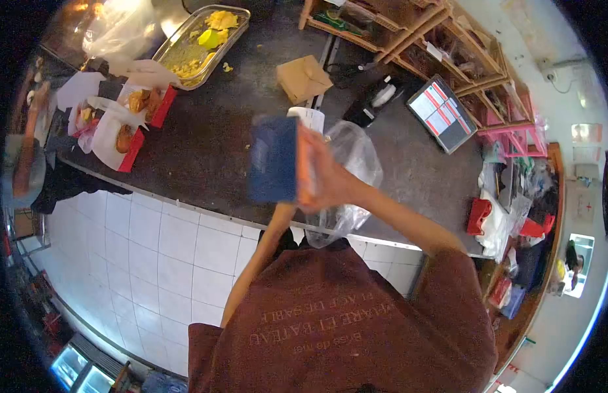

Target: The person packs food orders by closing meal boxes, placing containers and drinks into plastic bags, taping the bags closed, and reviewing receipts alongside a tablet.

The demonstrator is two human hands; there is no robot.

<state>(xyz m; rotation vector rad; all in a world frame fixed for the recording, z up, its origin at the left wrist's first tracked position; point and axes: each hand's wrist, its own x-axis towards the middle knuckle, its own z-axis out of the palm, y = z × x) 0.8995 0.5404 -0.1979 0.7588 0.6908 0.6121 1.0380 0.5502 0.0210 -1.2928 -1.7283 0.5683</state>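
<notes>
A box (274, 160) with a dark blue face and an orange side is up over the counter, smeared by motion. My right hand (327, 173) grips it along the orange side, fingers closed. My left wrist (284, 213) reaches in under the box's lower edge, and the box hides the fingers there. Close to my right hand, a clear plastic bag (359, 154) lies crumpled and hangs partly over the counter's front edge. Just behind the box stands a white cup-like or rolled item (307, 118), partly covered.
On the dark counter (205, 144) are a brown carton (304, 78), a tray with yellow food bits (215, 42), open red-and-white food boxes (130, 124), a black device (376, 101) and a tablet (441, 112). Wooden racks (422, 46) stand at the back right.
</notes>
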